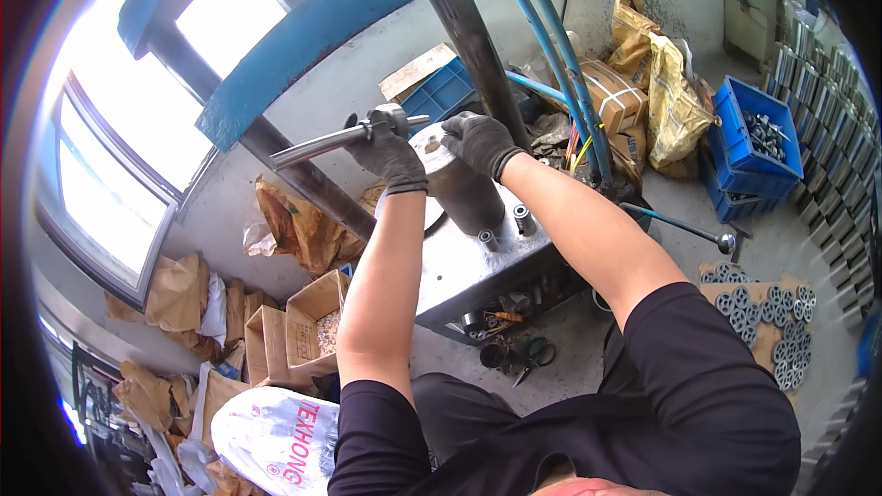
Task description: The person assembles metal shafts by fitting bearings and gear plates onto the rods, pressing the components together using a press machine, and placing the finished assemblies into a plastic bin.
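My left hand [390, 160], in a dark work glove, is closed around a steel shaft [323, 143] that carries a thick round collar [391, 114] near its right end. The shaft lies slantwise, its long end reaching left past the press column. Just to the right stands a wide upright metal cylinder [464, 191] on the steel press table [446, 280]. My gloved right hand [482, 143] is at the right rim of its top, fingers curled; anything in them is hidden. Two small metal sleeves, one taller [524, 219] and one shorter [488, 239], stand before the cylinder.
A blue press beam [331, 23] and dark steel columns [480, 55] frame the work. On the right, a ball-ended lever [726, 243] sticks out. Blue bins [753, 142] and wheel-shaped metal parts [785, 321] lie beyond it. An open carton [312, 326] stands left; scissors [533, 355] lie below.
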### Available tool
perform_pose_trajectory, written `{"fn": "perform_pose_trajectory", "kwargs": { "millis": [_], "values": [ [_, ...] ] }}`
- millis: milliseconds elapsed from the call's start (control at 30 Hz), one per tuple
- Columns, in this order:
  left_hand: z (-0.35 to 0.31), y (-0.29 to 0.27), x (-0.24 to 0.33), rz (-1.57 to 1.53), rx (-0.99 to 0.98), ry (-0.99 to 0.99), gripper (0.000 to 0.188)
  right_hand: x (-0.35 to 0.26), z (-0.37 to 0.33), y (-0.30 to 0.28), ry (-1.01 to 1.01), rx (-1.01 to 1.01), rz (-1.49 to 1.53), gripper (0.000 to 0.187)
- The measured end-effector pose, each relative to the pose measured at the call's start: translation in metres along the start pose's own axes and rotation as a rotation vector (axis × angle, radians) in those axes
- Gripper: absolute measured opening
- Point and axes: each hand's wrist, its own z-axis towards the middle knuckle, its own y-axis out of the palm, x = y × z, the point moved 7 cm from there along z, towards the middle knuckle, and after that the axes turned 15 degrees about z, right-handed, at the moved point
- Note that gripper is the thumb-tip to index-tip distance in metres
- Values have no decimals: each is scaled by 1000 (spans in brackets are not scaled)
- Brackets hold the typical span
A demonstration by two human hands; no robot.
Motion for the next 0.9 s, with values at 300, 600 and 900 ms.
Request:
{"fn": "perform_pose_trajectory", "kwargs": {
  "millis": [300, 600, 900],
  "values": [
    [11, 7, -16, 199, -52, -99, 40, -7, -3, -7, 123, -111, 75, 58],
    [0, 30, -3, 250, -205, -59, 28, -21, -7, -8, 113, -100, -49, 35],
    [-4, 35, 15, 523, -136, -60, 29, -115, -183, -152, -415, -73, -200, 16]
  ]
}}
